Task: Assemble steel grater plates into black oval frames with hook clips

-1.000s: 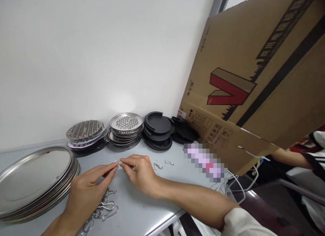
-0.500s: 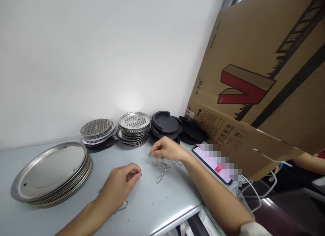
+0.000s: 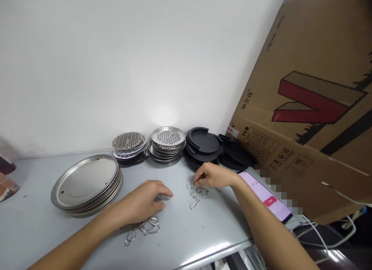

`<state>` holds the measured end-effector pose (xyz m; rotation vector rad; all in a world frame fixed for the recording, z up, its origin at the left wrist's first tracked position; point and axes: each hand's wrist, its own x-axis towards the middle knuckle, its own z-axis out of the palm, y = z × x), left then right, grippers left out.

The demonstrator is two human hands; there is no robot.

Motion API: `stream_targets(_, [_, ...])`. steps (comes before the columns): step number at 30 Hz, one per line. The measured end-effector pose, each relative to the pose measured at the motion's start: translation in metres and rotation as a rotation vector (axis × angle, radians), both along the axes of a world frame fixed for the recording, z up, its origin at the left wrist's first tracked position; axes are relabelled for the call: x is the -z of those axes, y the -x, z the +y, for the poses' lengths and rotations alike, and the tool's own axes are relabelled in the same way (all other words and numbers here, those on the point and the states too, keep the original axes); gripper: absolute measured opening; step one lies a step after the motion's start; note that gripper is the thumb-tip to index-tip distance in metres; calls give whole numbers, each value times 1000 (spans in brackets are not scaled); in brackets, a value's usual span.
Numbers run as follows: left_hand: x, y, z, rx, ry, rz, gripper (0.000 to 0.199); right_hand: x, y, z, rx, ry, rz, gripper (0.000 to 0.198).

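Observation:
My left hand (image 3: pixel 147 200) hovers over the grey table with thumb and fingers apart and nothing visible between them. Beneath its wrist lies a loose pile of wire snap clips (image 3: pixel 145 226). On the right, my right hand (image 3: pixel 215 175) has its fingertips pinched together low over the table; what they hold, if anything, is hidden. Close to those fingertips are a small metal ring (image 3: pixel 188 186), a second ring (image 3: pixel 193 195) and a few overlapping metal pieces (image 3: pixel 202 191). A single snap clip (image 3: pixel 194 203) lies just in front of them.
Round metal plates (image 3: pixel 87 181) are stacked at left. Behind are perforated grater discs (image 3: pixel 129 141), a stack of metal-rimmed graters (image 3: pixel 168 137) and black round plastic parts (image 3: pixel 205 140). A phone (image 3: pixel 266 196) lies right, by a large cardboard box (image 3: pixel 290 138) and white cables (image 3: pixel 314 227).
The view has swung left. My left hand's pinch has opened, uncovering more of the clip pile. A second ring now shows near my right hand, which stays pinched.

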<state>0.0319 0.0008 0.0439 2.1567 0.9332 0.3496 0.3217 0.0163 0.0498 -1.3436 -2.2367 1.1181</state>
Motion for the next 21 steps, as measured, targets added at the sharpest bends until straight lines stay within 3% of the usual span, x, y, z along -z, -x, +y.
stream_targets(5, [-5,40,-10,-55,-24,155,38,21,52,-8,10,-5,165,26])
stream_targets(9, [5,32,-13,-80,-69,140,12,36,86,-20,7,-97,271,24])
stream_targets(12, [6,25,-12,-94,-84,92,8,41,92,-25,17,-108,320,22])
stream_targets(21, [-8,20,-19,-194,52,-145,16,36,93,-31,10,252,561,39])
